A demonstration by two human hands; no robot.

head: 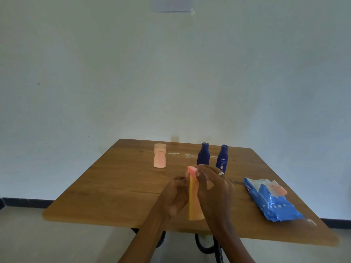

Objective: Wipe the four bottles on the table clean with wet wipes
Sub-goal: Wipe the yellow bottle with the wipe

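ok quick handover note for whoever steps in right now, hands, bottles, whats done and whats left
Left hand grips the yellow bottle, held upright above the table.
Right hand is curled over the bottle's upper part near its pink cap; whether it holds a wipe cannot be seen.
Pink bottle stands at the far left; two blue bottles stand upright behind the hands.
Wipes pack lies to the right, flap open.
Done: cannot be told which bottles are clean.
Left: finish the yellow bottle, then check the other three.
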